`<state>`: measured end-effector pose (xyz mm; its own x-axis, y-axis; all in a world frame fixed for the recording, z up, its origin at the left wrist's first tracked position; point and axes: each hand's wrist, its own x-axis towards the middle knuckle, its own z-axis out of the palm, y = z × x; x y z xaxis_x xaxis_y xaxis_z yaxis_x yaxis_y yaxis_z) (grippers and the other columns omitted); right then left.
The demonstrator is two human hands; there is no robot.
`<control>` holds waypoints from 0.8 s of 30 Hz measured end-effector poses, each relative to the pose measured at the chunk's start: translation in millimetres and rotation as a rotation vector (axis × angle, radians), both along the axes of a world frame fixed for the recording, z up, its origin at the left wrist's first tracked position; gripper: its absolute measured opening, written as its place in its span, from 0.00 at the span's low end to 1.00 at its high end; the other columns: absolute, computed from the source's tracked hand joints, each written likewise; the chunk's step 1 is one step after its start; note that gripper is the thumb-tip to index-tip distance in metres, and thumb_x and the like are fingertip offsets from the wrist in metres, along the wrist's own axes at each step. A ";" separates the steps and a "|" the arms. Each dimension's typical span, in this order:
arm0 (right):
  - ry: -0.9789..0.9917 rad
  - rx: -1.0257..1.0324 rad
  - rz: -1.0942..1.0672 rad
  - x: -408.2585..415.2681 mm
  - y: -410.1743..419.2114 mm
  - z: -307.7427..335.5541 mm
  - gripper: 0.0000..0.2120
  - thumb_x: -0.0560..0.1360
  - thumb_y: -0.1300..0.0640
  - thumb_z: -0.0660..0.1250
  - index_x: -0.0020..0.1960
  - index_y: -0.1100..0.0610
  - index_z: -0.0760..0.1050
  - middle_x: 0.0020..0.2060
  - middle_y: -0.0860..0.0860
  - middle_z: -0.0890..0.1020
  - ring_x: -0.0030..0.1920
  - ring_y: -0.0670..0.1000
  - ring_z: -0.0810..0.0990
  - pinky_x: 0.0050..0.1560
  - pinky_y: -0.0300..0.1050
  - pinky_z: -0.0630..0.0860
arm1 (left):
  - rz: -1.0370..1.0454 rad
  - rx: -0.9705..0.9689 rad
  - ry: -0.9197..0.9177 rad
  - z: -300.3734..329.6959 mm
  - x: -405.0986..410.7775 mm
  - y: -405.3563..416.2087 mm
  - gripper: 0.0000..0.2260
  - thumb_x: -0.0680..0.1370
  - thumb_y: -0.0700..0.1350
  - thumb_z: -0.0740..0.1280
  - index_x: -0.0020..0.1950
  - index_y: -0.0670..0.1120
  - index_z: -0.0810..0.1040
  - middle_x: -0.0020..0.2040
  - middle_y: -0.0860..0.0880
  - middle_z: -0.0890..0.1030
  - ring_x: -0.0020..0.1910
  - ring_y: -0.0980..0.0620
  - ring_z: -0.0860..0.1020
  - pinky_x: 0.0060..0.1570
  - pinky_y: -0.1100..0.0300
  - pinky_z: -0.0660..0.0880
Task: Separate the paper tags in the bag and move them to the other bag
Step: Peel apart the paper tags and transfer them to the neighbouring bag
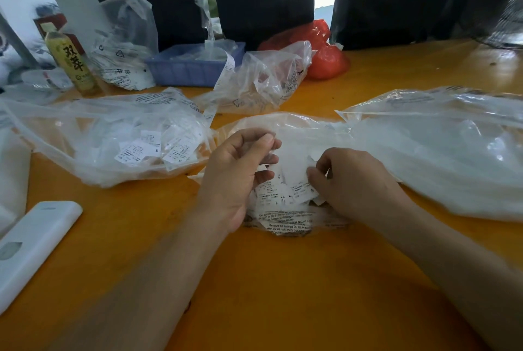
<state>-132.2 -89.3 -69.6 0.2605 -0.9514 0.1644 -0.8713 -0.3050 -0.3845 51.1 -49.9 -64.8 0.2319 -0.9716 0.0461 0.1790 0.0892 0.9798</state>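
Working at an orange table (283, 280), a person sorts small printed paper tags (285, 188) heaped on a clear plastic bag (288, 220) directly in front of them. Both hands meet over this heap. The left hand (240, 178) has its thumb and first finger closed on a thin white piece, probably a single tag, raised just above the heap; its other fingers curl loosely. The right hand (348, 181) bends its fingertips down into the right edge of the heap and appears to pinch a tag there, though the knuckles hide the contact.

A second clear bag (107, 138), already holding loose tags, lies to the left, its mouth near the left hand, its length running left to right across the table. That hand is clearly the nearer one, so a separated tag would likely travel leftward and slightly away from the person. Another large clear bag (441, 152) lies to the right.

A white remote control (34, 246) lies near the left edge, and a tea bottle (70, 62) stands behind.
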 end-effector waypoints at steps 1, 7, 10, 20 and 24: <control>-0.027 -0.016 -0.007 -0.9 -0.6 -0.6 0.16 0.81 0.47 0.64 0.41 0.56 0.79 0.29 0.49 0.81 0.31 0.48 0.79 0.27 0.40 0.68 | -0.003 0.004 -0.009 -0.7 0.1 -0.3 0.03 0.82 0.44 0.71 0.51 0.51 0.84 0.50 0.50 0.88 0.44 0.56 0.84 0.37 0.63 0.79; -0.138 0.009 0.004 -7.3 -3.8 2.0 0.05 0.81 0.53 0.65 0.52 0.48 0.80 0.38 0.40 0.82 0.34 0.40 0.78 0.34 0.37 0.72 | -0.030 0.011 0.009 -3.0 1.3 -0.4 0.05 0.81 0.40 0.72 0.55 0.47 0.84 0.51 0.47 0.89 0.49 0.52 0.88 0.33 0.66 0.78; -0.168 0.002 -0.005 -11.8 -5.7 3.1 0.10 0.82 0.53 0.67 0.62 0.47 0.79 0.38 0.38 0.78 0.37 0.39 0.76 0.35 0.33 0.69 | -0.042 0.008 0.083 -3.9 0.8 -0.6 0.06 0.80 0.36 0.72 0.56 0.42 0.83 0.50 0.44 0.89 0.49 0.48 0.88 0.39 0.65 0.82; -0.292 -0.012 0.014 -15.8 -3.0 7.0 0.04 0.79 0.52 0.70 0.46 0.46 0.81 0.37 0.41 0.82 0.38 0.41 0.79 0.35 0.35 0.71 | -0.072 0.054 0.160 -2.8 -2.7 -0.8 0.09 0.83 0.47 0.69 0.54 0.41 0.85 0.51 0.41 0.88 0.50 0.43 0.88 0.43 0.61 0.84; -0.337 -0.095 0.000 -18.5 0.5 11.2 0.07 0.81 0.50 0.67 0.45 0.47 0.79 0.37 0.42 0.83 0.33 0.43 0.82 0.36 0.43 0.78 | -0.083 0.049 -0.022 -3.2 -0.9 1.8 0.12 0.78 0.53 0.71 0.56 0.50 0.87 0.53 0.50 0.89 0.51 0.52 0.88 0.33 0.65 0.80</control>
<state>-150.7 -88.8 -58.4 0.1769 -0.9276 0.3290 -0.6998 -0.3536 -0.6207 50.2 -48.1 -68.0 0.1501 -0.9887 0.0019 0.1622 0.0265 0.9864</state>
